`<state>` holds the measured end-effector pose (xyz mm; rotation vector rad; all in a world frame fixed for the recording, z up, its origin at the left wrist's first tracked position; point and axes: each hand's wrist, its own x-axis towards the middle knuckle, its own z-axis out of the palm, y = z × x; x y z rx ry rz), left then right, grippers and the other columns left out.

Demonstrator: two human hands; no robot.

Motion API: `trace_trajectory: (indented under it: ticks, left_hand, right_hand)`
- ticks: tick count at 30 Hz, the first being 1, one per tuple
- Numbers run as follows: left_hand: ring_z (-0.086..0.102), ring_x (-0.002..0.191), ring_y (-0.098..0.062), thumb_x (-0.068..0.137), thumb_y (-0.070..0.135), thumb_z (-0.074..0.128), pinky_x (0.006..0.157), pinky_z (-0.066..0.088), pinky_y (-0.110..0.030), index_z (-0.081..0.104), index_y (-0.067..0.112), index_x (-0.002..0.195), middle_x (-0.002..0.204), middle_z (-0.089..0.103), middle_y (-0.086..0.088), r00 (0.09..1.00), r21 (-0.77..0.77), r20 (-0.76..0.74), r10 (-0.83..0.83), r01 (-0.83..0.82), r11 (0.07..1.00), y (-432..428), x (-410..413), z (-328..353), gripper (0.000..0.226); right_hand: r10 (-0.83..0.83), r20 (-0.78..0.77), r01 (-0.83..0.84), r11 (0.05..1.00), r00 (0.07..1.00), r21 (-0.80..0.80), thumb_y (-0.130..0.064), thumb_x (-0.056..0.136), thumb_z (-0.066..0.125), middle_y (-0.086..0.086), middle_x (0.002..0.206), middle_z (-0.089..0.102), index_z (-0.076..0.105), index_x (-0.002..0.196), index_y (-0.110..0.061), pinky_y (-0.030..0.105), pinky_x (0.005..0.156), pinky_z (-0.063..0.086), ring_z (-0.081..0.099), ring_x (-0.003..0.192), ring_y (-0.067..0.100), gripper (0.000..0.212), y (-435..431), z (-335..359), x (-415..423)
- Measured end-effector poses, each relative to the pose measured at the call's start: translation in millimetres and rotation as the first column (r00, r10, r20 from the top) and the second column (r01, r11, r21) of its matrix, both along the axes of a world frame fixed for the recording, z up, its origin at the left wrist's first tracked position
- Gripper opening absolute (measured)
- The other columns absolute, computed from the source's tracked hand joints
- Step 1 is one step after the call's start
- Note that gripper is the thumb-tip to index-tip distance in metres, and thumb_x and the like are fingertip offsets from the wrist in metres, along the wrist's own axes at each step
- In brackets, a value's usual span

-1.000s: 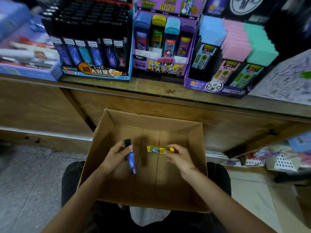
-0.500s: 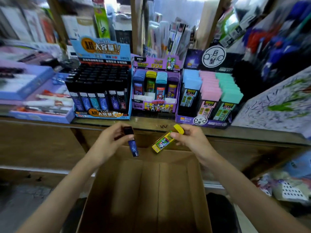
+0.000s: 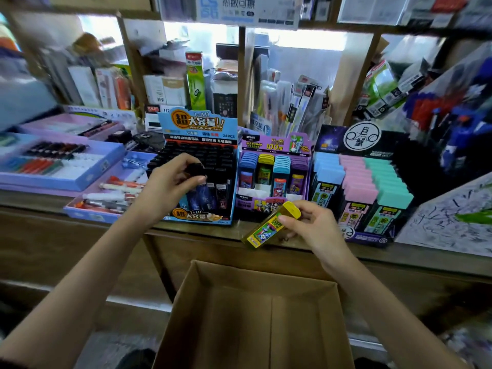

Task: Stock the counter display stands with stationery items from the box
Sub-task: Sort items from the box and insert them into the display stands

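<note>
The yellow case (image 3: 271,226) is pinched in the right hand (image 3: 311,225). It tilts with its cap up and to the right, just in front of the purple stand (image 3: 274,145) and not yet in it. The dark case (image 3: 195,169) is gripped by its black cap in the left hand (image 3: 170,185), which hovers over the front rows of the blue stand (image 3: 198,217). Both stands sit side by side on the tabletop (image 3: 426,259), and the box (image 3: 239,315) is below, nearer the person.

The blue stand looks tightly packed, so the dark case may jam or nudge its neighbours if it goes in at a slant. The yellow case is held only by fingertips near the cap, and I'd say a small slip would drop it onto the tabletop or back into the box. It also has to go into the yellow column (image 3: 265,166) and not one of the other colours beside it. With two placements going at once, one of them is likely to be done half blind.

Half a second ago both hands were lower, over the far edge of the box and short of the stands. Since then the left hand has risen over the blue stand, and the right has moved up to the front of the purple one. A second ago both were down inside the box.
</note>
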<state>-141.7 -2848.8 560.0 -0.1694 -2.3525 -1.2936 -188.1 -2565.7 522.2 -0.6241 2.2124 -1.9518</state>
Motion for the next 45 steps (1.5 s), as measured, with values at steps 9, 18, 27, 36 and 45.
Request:
trace_trajectory:
  ticks: [9, 18, 27, 36, 45]
  left_hand:
    - [0.058, 0.088, 0.012, 0.086, 0.023, 0.064, 0.078, 0.046, -0.005, 0.054, 0.034, 0.096, 0.093, 0.065, 0.008, 0.997, -0.222, 0.075, 0.009, 0.008, 0.975, 1, -6, 1, 0.018]
    - [0.065, 0.091, -0.017, 0.086, 0.019, 0.064, 0.087, 0.053, -0.037, 0.056, 0.022, 0.102, 0.098, 0.067, -0.006, 0.994, -0.320, 0.100, 0.052, -0.018, 0.947, 1, -6, 10, 0.018]
    - [0.065, 0.086, -0.012, 0.089, 0.017, 0.062, 0.079, 0.054, -0.024, 0.056, 0.016, 0.104, 0.094, 0.067, 0.001, 0.988, -0.261, 0.146, 0.044, -0.004, 0.965, 9, -2, 4, 0.017]
    - [0.061, 0.099, -0.029, 0.087, 0.023, 0.065, 0.075, 0.045, -0.034, 0.050, 0.011, 0.124, 0.115, 0.062, -0.007, 0.985, -0.634, -0.072, 0.156, -0.166, 0.755, 24, -10, 7, 0.042]
    - [0.059, 0.091, -0.036, 0.079, 0.013, 0.074, 0.075, 0.044, -0.044, 0.062, -0.002, 0.104, 0.102, 0.060, -0.018, 0.951, -0.723, -0.259, 0.170, -0.307, 0.619, 21, -2, -2, 0.032]
  right_hand:
    - [-0.005, 0.003, 0.005, 1.000, 1.000, 0.015, -0.008, 0.083, 0.068, -0.006, 0.083, 0.071, 0.069, 0.086, -0.022, 0.019, 0.059, 0.053, 0.066, 0.076, 0.008, 0.014, 4, -3, 2]
    - [-0.015, 0.011, 0.015, 1.000, 1.000, 0.008, -0.007, 0.083, 0.068, -0.002, 0.083, 0.071, 0.069, 0.084, -0.023, 0.021, 0.060, 0.053, 0.065, 0.073, 0.011, 0.015, 10, -5, 4]
    - [-0.019, 0.036, 0.020, 1.000, 0.999, -0.012, -0.006, 0.082, 0.068, -0.002, 0.082, 0.072, 0.070, 0.084, -0.020, 0.020, 0.060, 0.054, 0.065, 0.071, 0.008, 0.014, 11, -9, 8]
    - [-0.031, 0.008, 0.031, 0.999, 0.999, 0.022, -0.010, 0.083, 0.068, -0.004, 0.081, 0.072, 0.069, 0.084, -0.022, 0.019, 0.060, 0.053, 0.065, 0.068, 0.007, 0.012, 10, -6, 9]
    - [-0.042, -0.040, 0.044, 0.997, 0.998, 0.058, -0.008, 0.082, 0.069, -0.007, 0.084, 0.072, 0.067, 0.085, -0.025, 0.020, 0.060, 0.054, 0.067, 0.077, 0.009, 0.017, 9, 0, 2]
